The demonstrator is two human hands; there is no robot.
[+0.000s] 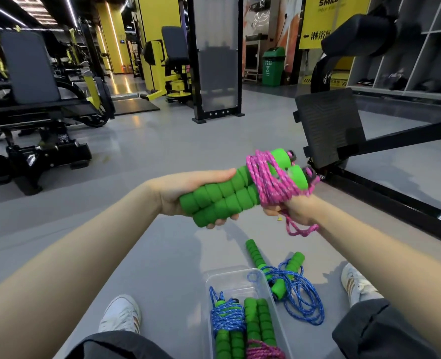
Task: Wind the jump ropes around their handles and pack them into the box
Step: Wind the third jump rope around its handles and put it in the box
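Fingers (218, 223) of our left hand (174, 194) curl under the paired green handles (222, 198), thumb over the top, clamping them side by side. Our right hand (301, 209) grips the loose tail of the pink rope (271, 177), whose coils sit around the handles' far end, just beyond the left fingers. We judge the foam light, squashy and grippy, and the cord limp and ready to slacken, so we hold the foam and pull the tail taut. Below, the clear box (229, 281) holds two wound ropes; a blue rope (281, 274) lies loose beside it.
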